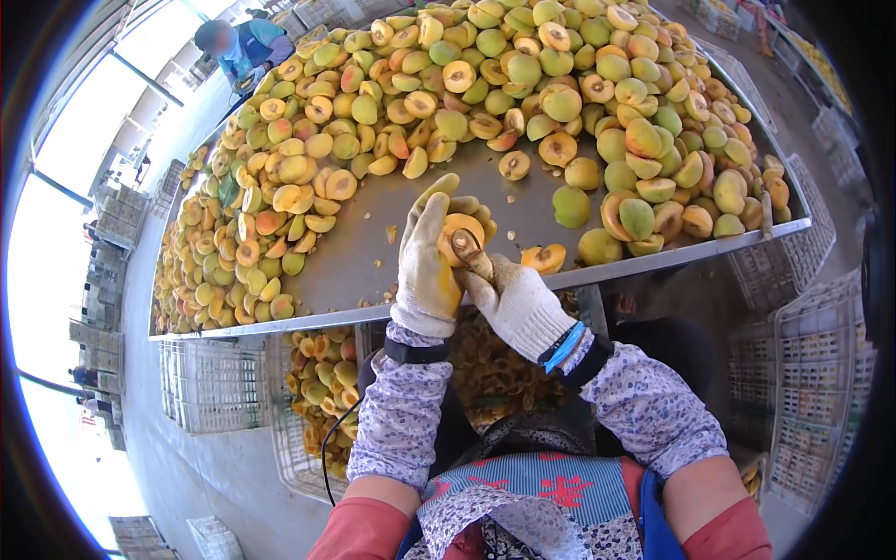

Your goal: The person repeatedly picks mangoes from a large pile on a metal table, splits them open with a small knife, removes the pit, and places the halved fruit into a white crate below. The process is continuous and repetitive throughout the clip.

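Observation:
Both my hands wear knitted work gloves with stained palms. In my left hand (432, 255) lies a halved orange-yellow stone fruit (451, 234), perhaps a peach or apricot, its cut face up. My right hand (514, 290) grips a small pitting tool with a curved metal loop (465, 243), which touches the middle of that cut face. Both hands are above the near edge of a metal table (357, 259). Just right of them lies an opened fruit (543, 259), and a halved fruit (514, 165) rests farther back. Heaped fruit, whole or halved, surrounds them on the table.
The table's raised metal rim (672, 253) runs close before me. Below it stand a plastic crate of fruit halves (325, 392) at left and pitted pieces (500, 364) between my knees. White crates (815, 385) stand at right. Another person (252, 52) works at the far left corner.

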The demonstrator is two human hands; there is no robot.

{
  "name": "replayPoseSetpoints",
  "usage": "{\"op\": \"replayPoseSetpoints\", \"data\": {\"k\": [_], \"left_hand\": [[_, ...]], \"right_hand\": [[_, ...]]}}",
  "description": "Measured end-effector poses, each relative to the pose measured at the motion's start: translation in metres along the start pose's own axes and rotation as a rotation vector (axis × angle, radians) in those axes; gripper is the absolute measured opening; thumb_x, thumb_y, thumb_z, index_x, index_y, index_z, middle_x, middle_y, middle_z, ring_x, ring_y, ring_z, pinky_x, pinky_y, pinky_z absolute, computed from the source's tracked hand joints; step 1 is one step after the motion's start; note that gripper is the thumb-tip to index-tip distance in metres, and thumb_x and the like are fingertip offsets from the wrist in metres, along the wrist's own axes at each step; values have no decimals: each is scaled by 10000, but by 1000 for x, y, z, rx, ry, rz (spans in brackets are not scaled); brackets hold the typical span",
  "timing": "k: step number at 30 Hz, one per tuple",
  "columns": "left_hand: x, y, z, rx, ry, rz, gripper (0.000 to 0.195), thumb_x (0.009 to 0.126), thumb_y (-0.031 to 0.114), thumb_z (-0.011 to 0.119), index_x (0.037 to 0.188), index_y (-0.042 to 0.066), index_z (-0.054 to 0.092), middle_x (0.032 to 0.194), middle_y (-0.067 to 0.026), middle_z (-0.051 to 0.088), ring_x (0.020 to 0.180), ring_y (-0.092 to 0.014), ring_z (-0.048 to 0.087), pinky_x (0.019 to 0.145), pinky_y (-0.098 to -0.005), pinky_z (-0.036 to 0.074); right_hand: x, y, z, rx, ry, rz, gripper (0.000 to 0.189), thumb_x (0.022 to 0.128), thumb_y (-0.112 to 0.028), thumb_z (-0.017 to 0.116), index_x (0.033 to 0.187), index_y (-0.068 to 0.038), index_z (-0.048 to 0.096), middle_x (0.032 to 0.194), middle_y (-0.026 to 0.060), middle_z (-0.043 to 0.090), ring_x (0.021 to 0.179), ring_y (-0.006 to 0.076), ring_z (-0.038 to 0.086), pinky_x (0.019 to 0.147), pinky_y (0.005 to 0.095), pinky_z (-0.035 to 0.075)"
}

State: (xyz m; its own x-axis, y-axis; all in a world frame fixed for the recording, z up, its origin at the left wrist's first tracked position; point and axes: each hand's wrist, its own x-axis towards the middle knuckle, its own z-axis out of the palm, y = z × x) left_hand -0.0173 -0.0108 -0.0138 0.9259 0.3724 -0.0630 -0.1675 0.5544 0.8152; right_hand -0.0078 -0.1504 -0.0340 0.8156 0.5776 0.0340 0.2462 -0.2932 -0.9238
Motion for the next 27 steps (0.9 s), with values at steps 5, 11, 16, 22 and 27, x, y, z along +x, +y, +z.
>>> {"op": "replayPoseSetpoints", "data": {"k": [5, 11, 16, 22, 27], "left_hand": [[-4, 6, 8, 49, -19, 2, 416, 1066, 267, 542, 1408, 30, 523, 1091, -99, 641, 1015, -257, 664, 919, -443, 581], [-13, -1, 22, 117, -64, 180, 407, 1086, 262, 512, 1413, 22, 494, 1078, -115, 676, 1004, -223, 659, 931, -380, 554], [-10, -6, 20, 142, -67, 238, 440, 1078, 260, 516, 1441, 16, 471, 1113, -121, 679, 1040, -230, 650, 959, -382, 536], [-5, 10, 10, 26, -120, -72, 494, 1055, 344, 523, 1418, 9, 517, 1109, -118, 661, 1042, -279, 669, 891, -464, 591], [-4, 5, 5, 55, -35, -120, 462, 1059, 360, 542, 1348, 0, 544, 1080, -103, 657, 952, -272, 688, 835, -444, 613]], "right_hand": [[1, 12, -1, -115, 56, -77, 412, 1007, -392, 599, 1003, 19, 612, 806, 298, 667, 802, 497, 656, 666, 534, 515], [-3, 21, 22, 344, 40, -79, 355, 1034, -297, 569, 1125, 39, 635, 889, 237, 702, 866, 378, 701, 766, 417, 542], [-1, 14, 20, 615, -96, 147, 340, 1050, -268, 552, 1138, 46, 650, 929, 185, 722, 894, 280, 701, 783, 374, 530], [-3, 16, 0, 26, 1, -72, 353, 1032, -329, 570, 1064, 14, 644, 845, 263, 695, 813, 423, 688, 710, 460, 539], [-7, 3, -6, -246, 46, -6, 352, 1006, -366, 601, 1024, -15, 603, 794, 263, 678, 794, 472, 669, 664, 535, 524]]}}
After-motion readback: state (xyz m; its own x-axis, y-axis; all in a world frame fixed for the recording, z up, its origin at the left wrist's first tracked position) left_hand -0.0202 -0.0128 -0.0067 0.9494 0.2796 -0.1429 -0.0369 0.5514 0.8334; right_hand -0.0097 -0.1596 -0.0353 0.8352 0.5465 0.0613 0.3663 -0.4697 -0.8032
